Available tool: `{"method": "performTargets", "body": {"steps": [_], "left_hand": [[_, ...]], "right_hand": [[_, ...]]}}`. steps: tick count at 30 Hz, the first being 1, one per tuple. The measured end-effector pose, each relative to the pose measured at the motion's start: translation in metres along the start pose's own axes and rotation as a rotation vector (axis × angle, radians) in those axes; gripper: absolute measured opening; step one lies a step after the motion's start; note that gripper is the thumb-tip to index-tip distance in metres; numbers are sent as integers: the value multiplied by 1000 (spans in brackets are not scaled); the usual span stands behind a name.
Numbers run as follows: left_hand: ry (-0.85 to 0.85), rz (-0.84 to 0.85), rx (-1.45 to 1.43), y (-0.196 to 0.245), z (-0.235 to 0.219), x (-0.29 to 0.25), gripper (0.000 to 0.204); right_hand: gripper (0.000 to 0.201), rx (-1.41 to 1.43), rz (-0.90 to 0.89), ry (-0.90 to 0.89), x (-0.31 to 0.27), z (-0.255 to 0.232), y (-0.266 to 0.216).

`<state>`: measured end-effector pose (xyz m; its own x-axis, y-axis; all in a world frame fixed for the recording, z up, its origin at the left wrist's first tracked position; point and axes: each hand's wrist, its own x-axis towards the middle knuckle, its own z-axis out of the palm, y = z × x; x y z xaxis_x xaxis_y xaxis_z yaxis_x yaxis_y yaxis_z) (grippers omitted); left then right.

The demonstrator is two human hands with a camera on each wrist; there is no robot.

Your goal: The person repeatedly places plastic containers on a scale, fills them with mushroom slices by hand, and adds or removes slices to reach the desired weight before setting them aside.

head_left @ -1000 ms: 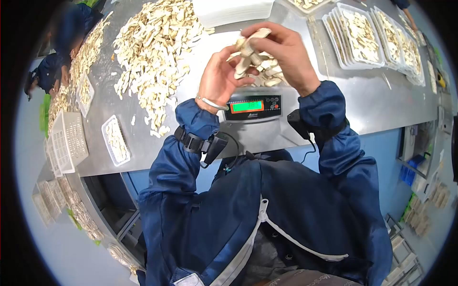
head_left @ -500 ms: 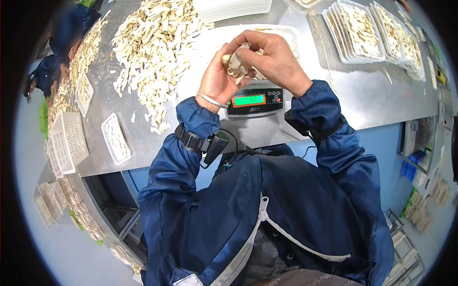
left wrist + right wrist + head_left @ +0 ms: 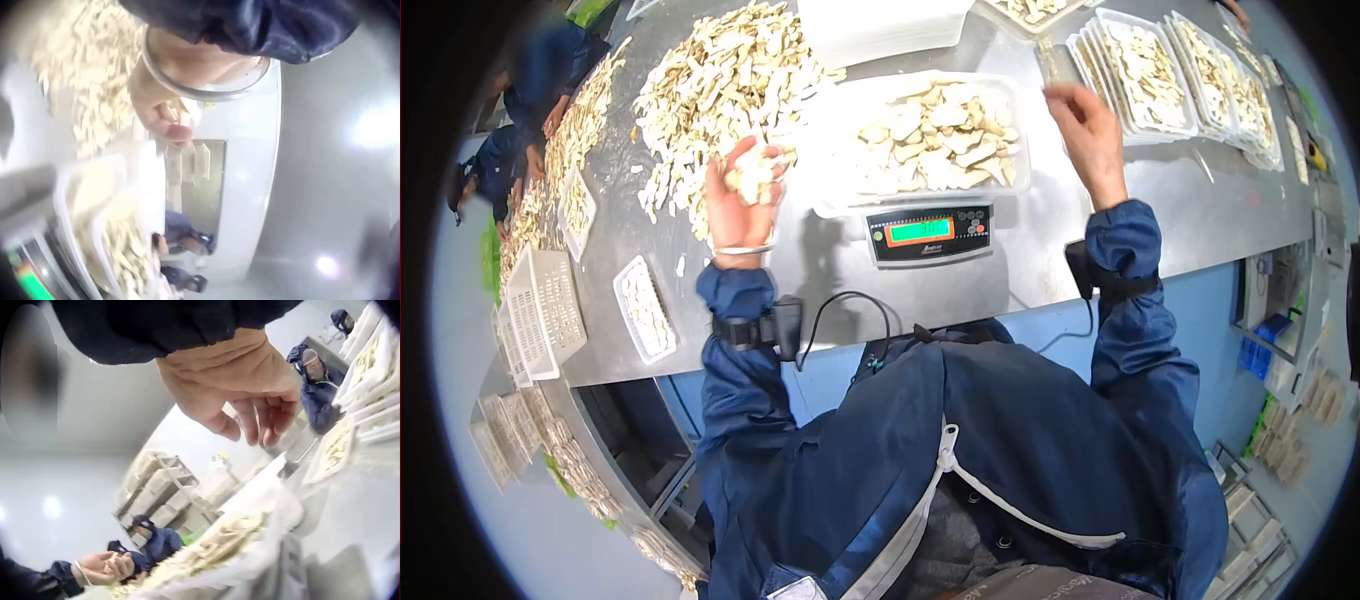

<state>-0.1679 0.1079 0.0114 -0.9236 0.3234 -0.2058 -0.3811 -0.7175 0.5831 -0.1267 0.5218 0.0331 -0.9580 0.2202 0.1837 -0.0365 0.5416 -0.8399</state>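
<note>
My left hand point(image 3: 736, 214) cups a clutch of pale slices point(image 3: 751, 180), fingers curled round them, near the big heap point(image 3: 715, 95) on the metal desk point(image 3: 1040, 265), while my right hand point(image 3: 1092, 142), loosely bent and holding nothing, hovers right of a clear tray point(image 3: 1022, 165) of more slices, just beyond the scale's green-lit display point(image 3: 920, 231)

The display point(image 3: 919, 231) on the scale point(image 3: 887, 254) reads 300 (decimal point unclear).

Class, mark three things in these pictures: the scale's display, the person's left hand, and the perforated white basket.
Scale's display point(image 3: 920, 231): head view, on its green screen.
Left hand point(image 3: 738, 213): head view, on the palm.
Perforated white basket point(image 3: 554, 297): head view, on its side.
</note>
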Motion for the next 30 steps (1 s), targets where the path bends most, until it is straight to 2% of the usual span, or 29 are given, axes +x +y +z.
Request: {"method": "performTargets", "body": {"steps": [1, 2, 3, 5, 8, 9, 11, 12, 18, 20, 21, 22, 25, 29, 30], "left_hand": [[167, 112, 280, 17, -26, -1, 57], [392, 155, 449, 25, -25, -3, 58], [544, 122, 541, 33, -45, 0, 57], [832, 214, 901, 37, -67, 4, 51], [530, 474, 1333, 22, -72, 13, 48], [429, 380, 1276, 9, -50, 14, 47], [256, 367, 1337, -29, -4, 14, 46], [246, 393, 1433, -43, 1, 19, 46], [270, 418, 1311, -87, 14, 17, 56], [290, 419, 1279, -88, 15, 15, 59], [298, 414, 1247, -87, 15, 14, 61], [302, 393, 1200, -85, 16, 13, 62], [308, 322, 980, -81, 18, 11, 67], [228, 279, 710, -77, -9, 13, 76], [216, 264, 656, -74, -5, 11, 77]], "right_hand": [[25, -160, 109, 2, -5, -6, 22], [28, -118, 145, -57, -13, -5, 46], [30, -74, 183, -117, -20, -3, 60], [34, 155, 309, -159, -34, 7, 50], [34, 159, 302, -143, -38, 20, 43], [34, 143, 284, -143, -38, 25, 46], [29, 96, 254, -88, -37, 35, 49], [28, 107, 262, -80, -37, 38, 49], [24, 79, 321, -37, -29, 44, 36], [22, 140, 322, -10, -24, 41, 46], [21, 172, 322, 0, -22, 40, 41], [17, 295, 404, -24, -24, 37, 35], [14, 377, 415, -24, -24, 37, 18], [12, 520, 431, -67, -28, 53, 9], [12, 495, 412, -27, -29, 54, 6]]}}
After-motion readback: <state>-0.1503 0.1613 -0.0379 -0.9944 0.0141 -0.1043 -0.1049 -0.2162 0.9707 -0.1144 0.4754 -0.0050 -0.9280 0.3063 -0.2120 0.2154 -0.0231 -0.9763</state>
